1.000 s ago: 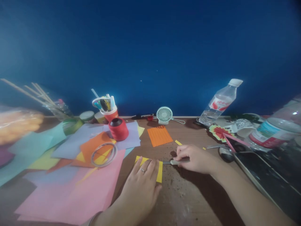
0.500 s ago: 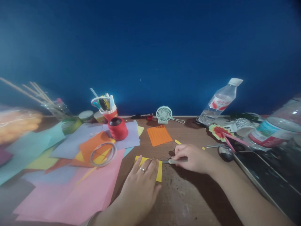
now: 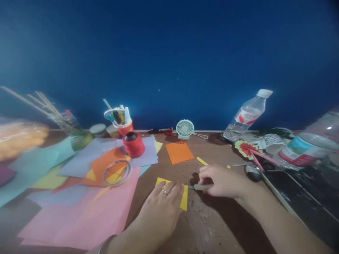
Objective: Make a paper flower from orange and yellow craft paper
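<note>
My left hand [image 3: 164,206], with a ring on one finger, lies flat over a small yellow sheet of paper [image 3: 184,202] and presses it to the table. Its fingers are stretched out and hide most of the sheet. In my right hand [image 3: 222,180] is a small knife [image 3: 203,187] with a pale handle. The blade points left and meets the sheet's right edge; its tip cannot be made out. Beyond the hands lie a pleated orange paper [image 3: 180,152] and a thin yellow strip [image 3: 202,161].
Coloured paper sheets [image 3: 79,222] with a tape roll [image 3: 117,173] cover the left side. A red thread spool [image 3: 134,144], a cup of pens [image 3: 124,125] and a small fan [image 3: 185,129] stand behind. At right are a tilted bottle [image 3: 247,114] and a phone [image 3: 288,194].
Both hands, the yellow sheet and the knife have shifted slightly right and nearer to me. More of the thin yellow strip shows beyond my right hand.
</note>
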Tool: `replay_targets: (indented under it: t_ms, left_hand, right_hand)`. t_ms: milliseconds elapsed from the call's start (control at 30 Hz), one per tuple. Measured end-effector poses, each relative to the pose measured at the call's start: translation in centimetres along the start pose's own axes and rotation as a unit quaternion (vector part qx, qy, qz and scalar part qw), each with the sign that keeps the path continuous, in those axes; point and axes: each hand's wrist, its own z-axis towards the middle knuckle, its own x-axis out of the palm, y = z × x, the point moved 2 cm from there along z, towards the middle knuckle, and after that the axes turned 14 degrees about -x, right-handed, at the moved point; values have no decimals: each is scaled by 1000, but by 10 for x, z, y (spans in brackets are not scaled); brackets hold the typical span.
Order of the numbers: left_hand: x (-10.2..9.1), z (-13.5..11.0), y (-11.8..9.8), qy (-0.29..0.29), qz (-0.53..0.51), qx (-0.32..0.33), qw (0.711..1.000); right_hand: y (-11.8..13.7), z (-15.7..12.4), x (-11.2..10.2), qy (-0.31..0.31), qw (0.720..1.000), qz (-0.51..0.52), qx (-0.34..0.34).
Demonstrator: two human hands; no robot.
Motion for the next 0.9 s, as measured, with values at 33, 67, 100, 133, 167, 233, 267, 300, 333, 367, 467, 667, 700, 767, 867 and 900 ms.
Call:
replay_targets:
  t_ms: [33,67,100,133,167,233,267,300,333,367,467,667,700,767,867,900]
  left_hand:
    - [-1,0,-1,0,2,5,1000]
    - [-1,0,-2,0,4,9,1000]
    - [-2,0,-2,-1,4,10,1000]
    - [-2,0,-3,-2,5,9,1000]
    - [-3,0,-3,-3,4,7,1000]
    - [-3,0,-3,-1,3,3,1000]
    - [-3,0,-3,0,3,2,1000]
    - [-2,0,-3,1,4,0,1000]
    - [-2,1,-3,2,5,0,1000]
    - [-2,1,-3,2,6,1,1000]
    - [-1,1,-2,2,7,2,1000]
    - [1,0,-1,-3,5,-3,1000]
    - [0,0,-1,-2,6,-3,1000]
    - [-2,0,-1,-1,5,1,1000]
    - [-4,0,-2,2,3,4,1000]
    - [-4,0,-2,3,1,4,1000]
  right_hand:
    - [1,0,-1,7,1000,-2,5]
    - [3,-1,-2,12,1000,-5,8]
    - [4,-1,-3,17,1000,-10,9]
    - [5,-1,-4,20,1000,-14,10]
    - [6,0,-5,22,1000,-19,11]
    - [6,0,-6,21,999,-26,15]
    - [6,0,-6,19,999,-29,17]
    - [5,0,-6,17,999,-29,19]
    - [5,0,-6,14,999,-28,19]
    - [4,-1,-6,12,1000,-24,17]
    - [0,-1,-5,3,1000,-9,4]
    - [-6,-3,-7,-13,1000,10,-17]
    - [-7,-3,-8,-13,1000,13,-19]
    - [-7,-4,-8,-13,1000,16,-23]
    - [-7,-4,-8,-13,999,15,-27]
    - [-7,-4,-8,-14,999,14,-28]
